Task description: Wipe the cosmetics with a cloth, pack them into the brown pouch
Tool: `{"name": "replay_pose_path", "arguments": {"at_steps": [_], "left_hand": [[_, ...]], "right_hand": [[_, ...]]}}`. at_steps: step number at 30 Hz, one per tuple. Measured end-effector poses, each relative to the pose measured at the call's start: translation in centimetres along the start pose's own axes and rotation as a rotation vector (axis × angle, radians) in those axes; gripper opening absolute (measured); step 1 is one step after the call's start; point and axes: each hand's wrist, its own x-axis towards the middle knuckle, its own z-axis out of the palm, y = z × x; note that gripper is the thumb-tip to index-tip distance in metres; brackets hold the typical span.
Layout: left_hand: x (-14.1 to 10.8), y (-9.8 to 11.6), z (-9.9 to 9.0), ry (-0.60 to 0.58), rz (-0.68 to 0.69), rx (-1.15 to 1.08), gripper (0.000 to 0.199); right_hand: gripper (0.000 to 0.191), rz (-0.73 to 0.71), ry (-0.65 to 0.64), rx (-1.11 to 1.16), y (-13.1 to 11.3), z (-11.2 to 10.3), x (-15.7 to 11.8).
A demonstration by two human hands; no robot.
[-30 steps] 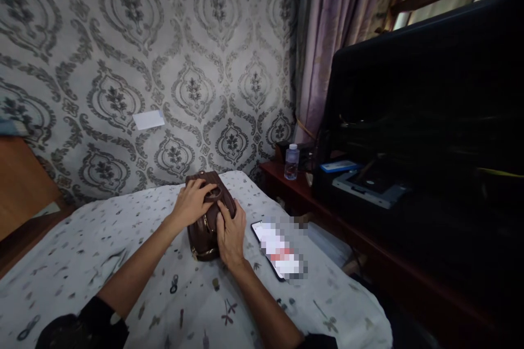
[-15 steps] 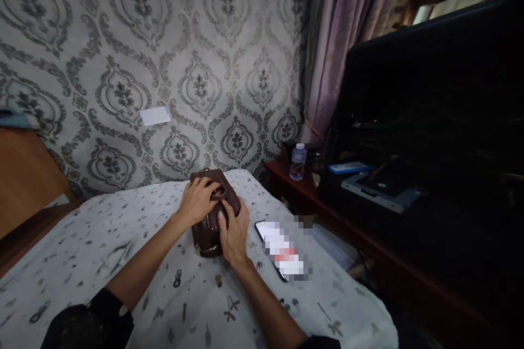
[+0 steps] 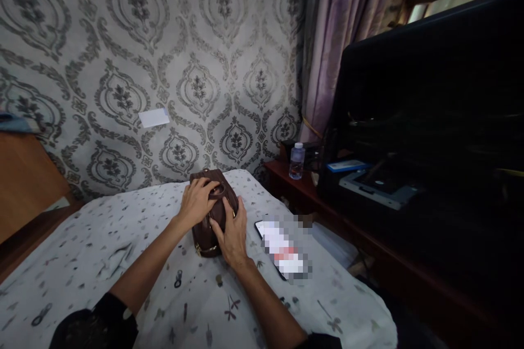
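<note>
A dark brown handbag (image 3: 207, 237) with a gold chain or zip trim lies on the patterned bedsheet, its far end towards the wall. My left hand (image 3: 197, 203) rests over its left side, fingers bent at the short brown handle (image 3: 218, 192). From the right, my right hand (image 3: 234, 234) grips the bag's side, with its thumb and index finger apart over the middle. The hands partly cover the bag, so whether it is unzipped cannot be made out. To the right of my right hand lies a phone (image 3: 280, 248) with a lit, blurred-out screen.
The white bedsheet (image 3: 159, 305) covers the surface under the bag. At right stand a clear bottle (image 3: 297, 162) on a reddish-brown ledge (image 3: 311, 192) and a large dark case-like object (image 3: 409, 92). Patterned wallpaper (image 3: 196, 87) rises behind; a wooden panel (image 3: 30, 180) is at left.
My right thumb has moved left and away from the index finger, across the bag's front. The left hand and the bag have stayed about where they were.
</note>
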Motion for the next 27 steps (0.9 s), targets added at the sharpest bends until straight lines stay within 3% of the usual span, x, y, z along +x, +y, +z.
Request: {"name": "replay_pose_path", "arguments": {"at_steps": [8,12,18,27], "left_hand": [[0.2,0.6,-0.4,0.014,0.066,-0.028,0.045],[0.4,1.5,-0.5,0.035,0.106,-0.162,0.031],[1.4,1.4,-0.1,0.103,-0.105,-0.594,0.020],[2.0,0.9,0.5,0.170,-0.198,-0.737,0.032]], "right_hand": [[0.062,-0.005,0.012,-0.022,0.0,0.1,-0.2],[0.063,-0.017,0.007,-0.015,0.2,0.1,-0.4],[0.073,-0.069,-0.001,-0.025,0.1,-0.2,-0.4],[0.074,-0.057,-0.023,-0.076,0.2,-0.1,-0.3]]}}
